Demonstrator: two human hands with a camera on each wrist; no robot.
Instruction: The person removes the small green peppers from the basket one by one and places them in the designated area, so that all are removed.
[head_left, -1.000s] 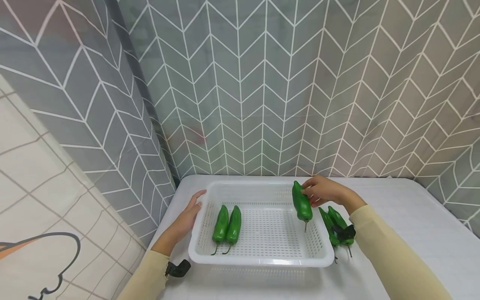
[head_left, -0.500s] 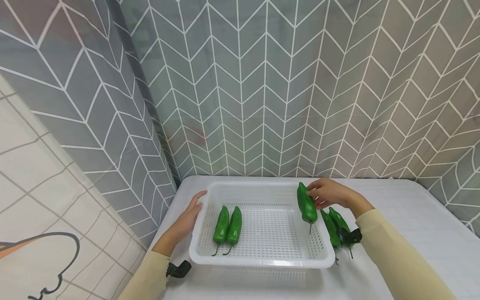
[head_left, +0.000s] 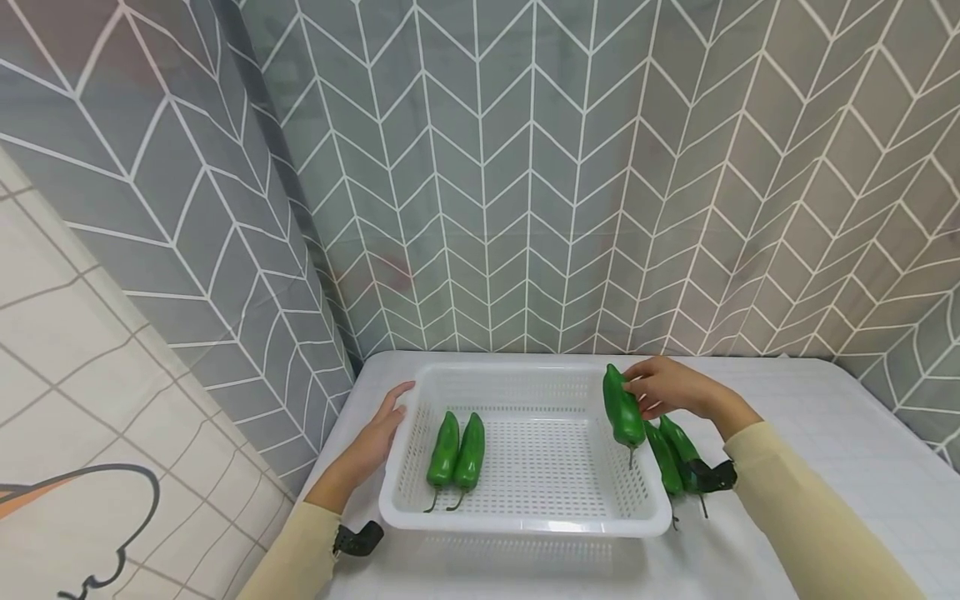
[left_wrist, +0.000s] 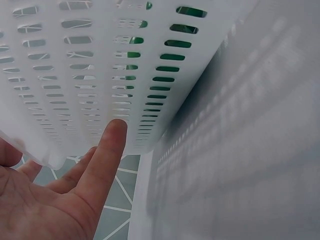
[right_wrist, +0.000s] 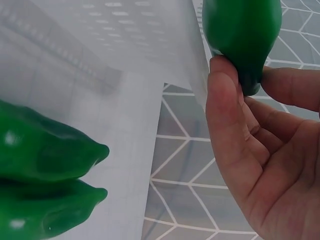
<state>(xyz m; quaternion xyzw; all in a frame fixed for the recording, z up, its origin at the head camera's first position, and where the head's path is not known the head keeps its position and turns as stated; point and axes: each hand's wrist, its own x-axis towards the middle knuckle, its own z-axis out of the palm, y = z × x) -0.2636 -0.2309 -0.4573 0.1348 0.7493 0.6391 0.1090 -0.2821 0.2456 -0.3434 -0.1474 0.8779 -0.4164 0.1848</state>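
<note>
In the head view, a long green pepper hangs stem down over the right wall of a white plastic basket. My right hand pinches it near its pointed end, thumb and fingers clearly on that end in the right wrist view. My left hand is at the basket's left rim. Seen from the left wrist, its fingers stretch along the outer side wall. Two green peppers lie side by side at the left inside the basket.
Two more green peppers lie on the white table just right of the basket, partly behind the black wrist strap. A grey curtain with white chevron lines hangs behind the table.
My right hand has carried the pepper a little to the right, from inside the basket to above its right rim. My left hand has stayed in place.
</note>
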